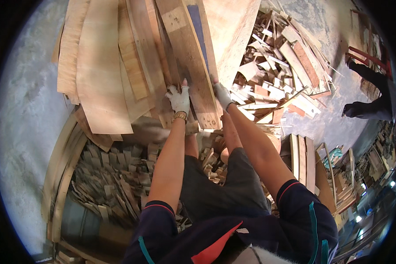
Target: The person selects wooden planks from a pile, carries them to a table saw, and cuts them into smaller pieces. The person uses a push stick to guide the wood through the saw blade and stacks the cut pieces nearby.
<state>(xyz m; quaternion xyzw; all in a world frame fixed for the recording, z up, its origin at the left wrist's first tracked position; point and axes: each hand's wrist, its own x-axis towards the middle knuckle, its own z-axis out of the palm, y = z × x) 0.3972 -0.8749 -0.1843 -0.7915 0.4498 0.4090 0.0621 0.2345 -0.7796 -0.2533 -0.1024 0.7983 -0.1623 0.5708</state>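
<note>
A long wooden plank (190, 66) with small dark marks runs away from me between my hands, on top of other boards. My left hand (179, 99), in a whitish glove with bare fingertips, grips at the plank's left edge, its thumb pointing forward. At the opposite edge my right hand (223, 95), gloved likewise, is closed along the side; its fingers are partly hidden. Beneath and beside this plank lies another board with a blue strip (199, 33). Left of my left hand, wide thin wood sheets (100, 66) overlap in a stack.
Scrap wood pieces (273, 66) are heaped on the floor at the right. Small wood offcuts (119, 176) fill the space by my legs, bordered by curved boards (61, 180). More planks (301, 158) stand at right. A person's dark-clothed legs (374, 92) show at the far right.
</note>
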